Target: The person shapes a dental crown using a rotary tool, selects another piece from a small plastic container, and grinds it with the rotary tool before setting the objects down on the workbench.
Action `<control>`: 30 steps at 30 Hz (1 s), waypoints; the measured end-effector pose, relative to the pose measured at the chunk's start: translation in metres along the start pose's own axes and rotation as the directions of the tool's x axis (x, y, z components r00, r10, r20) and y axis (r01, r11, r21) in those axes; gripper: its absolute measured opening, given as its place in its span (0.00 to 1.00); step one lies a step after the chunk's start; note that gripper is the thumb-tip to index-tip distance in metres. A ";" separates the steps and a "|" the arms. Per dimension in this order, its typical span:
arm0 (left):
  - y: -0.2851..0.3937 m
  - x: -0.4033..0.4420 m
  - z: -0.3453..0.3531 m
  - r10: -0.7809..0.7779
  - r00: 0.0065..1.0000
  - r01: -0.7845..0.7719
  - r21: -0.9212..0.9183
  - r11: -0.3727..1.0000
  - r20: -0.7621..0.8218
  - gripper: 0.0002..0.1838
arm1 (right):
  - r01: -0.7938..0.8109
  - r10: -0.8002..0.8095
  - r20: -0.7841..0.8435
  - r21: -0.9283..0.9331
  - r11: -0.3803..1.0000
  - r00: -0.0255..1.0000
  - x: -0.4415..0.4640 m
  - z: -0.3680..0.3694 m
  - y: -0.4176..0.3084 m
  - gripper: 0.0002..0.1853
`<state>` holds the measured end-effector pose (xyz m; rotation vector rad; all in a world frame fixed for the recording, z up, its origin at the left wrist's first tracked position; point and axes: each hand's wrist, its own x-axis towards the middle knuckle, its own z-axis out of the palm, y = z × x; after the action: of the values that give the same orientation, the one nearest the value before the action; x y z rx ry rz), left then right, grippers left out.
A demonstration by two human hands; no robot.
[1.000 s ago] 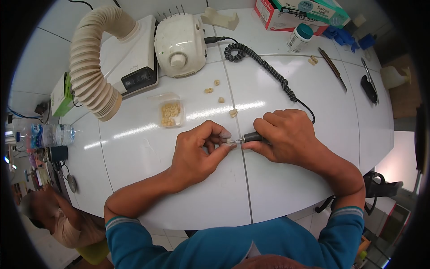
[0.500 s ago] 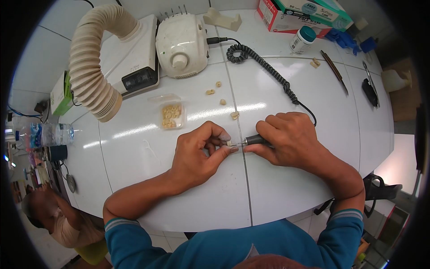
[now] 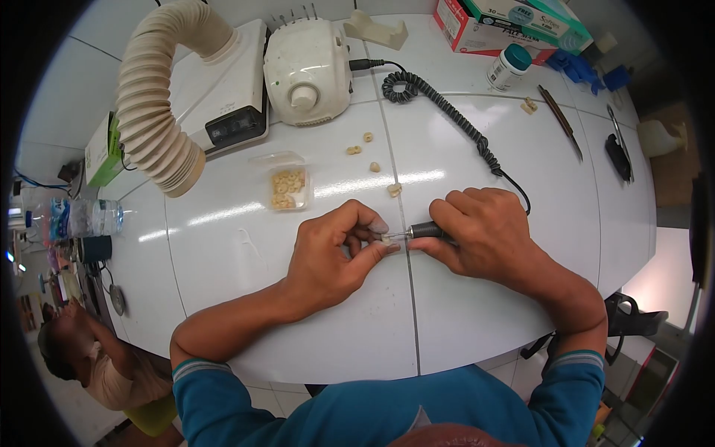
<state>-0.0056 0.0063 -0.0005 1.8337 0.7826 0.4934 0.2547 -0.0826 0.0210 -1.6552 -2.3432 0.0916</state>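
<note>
We counted two bare hands at work over one white table point(image 3: 320, 343). The left hand point(image 3: 328, 257) was closed in a pinch, thumb against fingertips, on one small pale piece point(image 3: 386, 239), mostly hidden by the fingers. The right hand point(image 3: 484, 235) was wrapped shut around one black handpiece point(image 3: 426, 231), its thin metal tip pointing at the pinched piece; whether tip and piece touched we could not tell. The pale piece thus lay between the hands, just above the table. Beyond them we recorded four loose cream pieces point(image 3: 375, 167), set apart from one another, and one clear box point(image 3: 302, 195) with its lid open, holding many similar pieces, too small and crowded to count. One coiled black cord point(image 3: 454, 112) ran from one control unit point(image 3: 307, 74), which bore at least four upright burs point(image 3: 304, 13), toward the right hand. At the far right we noted one teal-lidded bottle point(image 3: 508, 68), two cartons point(image 3: 514, 26), one stacked on the other, a small cream cluster point(image 3: 529, 106) of unclear count, and one brown-handled knife point(image 3: 560, 123). At far left, one flexible hose point(image 3: 149, 112) arched down, and one other person point(image 3: 112, 372) was seen apart from our table.
</note>
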 end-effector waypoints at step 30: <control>0.001 0.000 -0.002 -0.010 0.999 0.009 0.008 1.000 0.041 0.13 | 0.000 0.000 0.034 0.014 1.000 0.999 0.001 -0.004 0.002 0.28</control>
<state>-0.0070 0.0073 0.0011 1.8412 0.7660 0.4454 0.2570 -0.0814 0.0244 -1.6595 -2.3621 0.1372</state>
